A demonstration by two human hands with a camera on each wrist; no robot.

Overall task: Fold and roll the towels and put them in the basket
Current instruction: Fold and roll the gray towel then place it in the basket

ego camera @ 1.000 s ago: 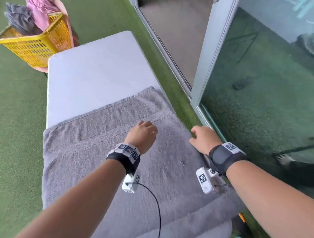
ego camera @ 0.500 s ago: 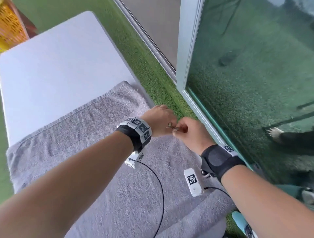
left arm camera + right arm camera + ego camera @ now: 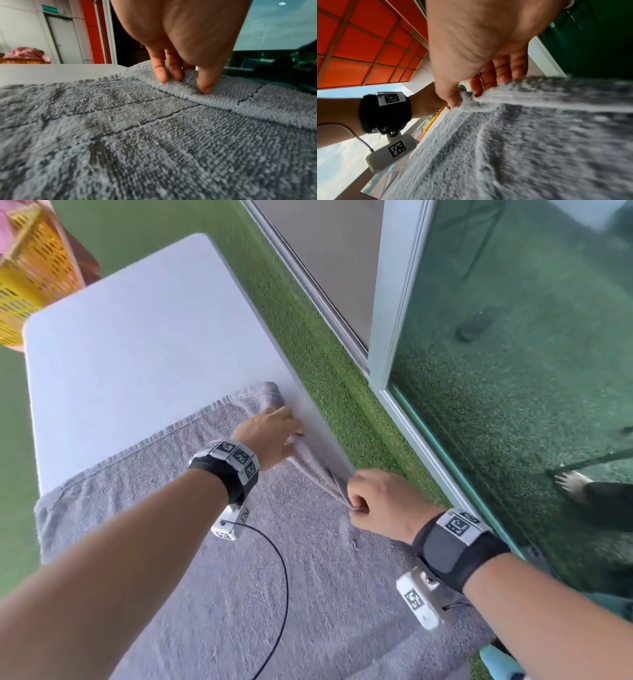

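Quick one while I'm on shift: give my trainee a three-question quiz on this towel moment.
1. True or false: the grey towel lies spread on the white table.
2. Which hand grips the towel's edge nearer the camera: A left hand, B right hand?
3. Fill in: the basket is coloured ____.

Key: 1 true; 2 B; 3 yellow.

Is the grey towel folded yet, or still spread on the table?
Mostly spread. The grey towel lies flat on the table; the left hand and right hand pinch its right edge, slightly lifted.
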